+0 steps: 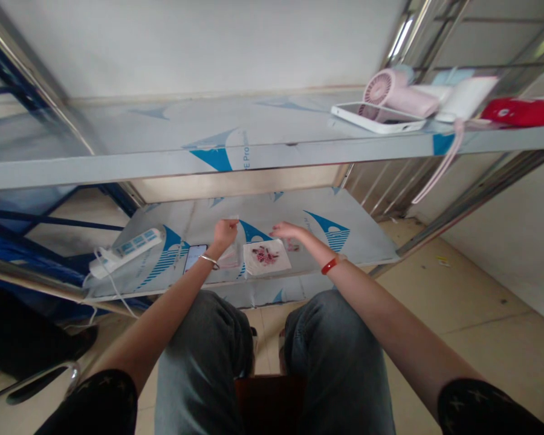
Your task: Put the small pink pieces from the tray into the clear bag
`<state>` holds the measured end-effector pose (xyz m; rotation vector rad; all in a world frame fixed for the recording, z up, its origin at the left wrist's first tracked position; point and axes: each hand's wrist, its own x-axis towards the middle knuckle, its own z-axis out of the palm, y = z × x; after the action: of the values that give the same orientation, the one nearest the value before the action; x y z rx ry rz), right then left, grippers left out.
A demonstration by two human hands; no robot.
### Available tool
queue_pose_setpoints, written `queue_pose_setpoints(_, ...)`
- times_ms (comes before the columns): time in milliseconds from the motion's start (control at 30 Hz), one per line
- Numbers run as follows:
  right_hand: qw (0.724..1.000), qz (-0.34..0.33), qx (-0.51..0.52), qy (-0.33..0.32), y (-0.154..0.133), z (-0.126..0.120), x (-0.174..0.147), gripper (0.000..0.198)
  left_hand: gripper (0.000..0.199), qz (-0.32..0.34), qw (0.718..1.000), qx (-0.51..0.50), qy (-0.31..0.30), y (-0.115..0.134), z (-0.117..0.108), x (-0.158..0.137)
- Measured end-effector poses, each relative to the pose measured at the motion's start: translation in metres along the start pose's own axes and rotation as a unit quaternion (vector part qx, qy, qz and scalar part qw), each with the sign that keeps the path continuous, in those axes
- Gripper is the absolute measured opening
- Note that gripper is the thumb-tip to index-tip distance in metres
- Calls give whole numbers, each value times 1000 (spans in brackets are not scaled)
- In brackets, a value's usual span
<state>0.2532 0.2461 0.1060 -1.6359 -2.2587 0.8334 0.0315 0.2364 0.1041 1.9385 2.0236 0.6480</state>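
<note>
My left hand [225, 232] is closed over the lower shelf, its fingertips pinched. A faint clear edge shows by them, too small to name. To its right, my right hand [286, 230] has bent fingers drawn together and pointing left; whatever they hold is too small to make out. Between and below the hands lies a white sheet [266, 257] with a dark red and pink pattern. A clear, pinkish plastic packet [229, 258] rests beside my left wrist. Under my right hand is a small pinkish piece [292, 244], partly covered.
A phone [194, 258] and a white power strip [126, 252] with cables lie on the lower shelf [367, 232] at left. The upper shelf [154, 142] juts out above, carrying a pink handheld fan [399, 93], a white-framed device [376, 118] and a red pouch [521, 112].
</note>
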Motion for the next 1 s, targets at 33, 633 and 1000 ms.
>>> queue_pose_setpoints(33, 1000, -3, 7, -4, -8, -1, 3, 24, 33, 9, 999, -39, -1, 7, 1, 0)
queue_pose_setpoints(633, 931, 44, 363, -12, -37, 5, -11, 17, 25, -36, 925, -371, -74, 52, 1, -39)
queue_pose_setpoints(1000, 930, 16, 368, -25, -35, 10, -11, 15, 25, 81, 996, -30, 4, 60, -5, -50)
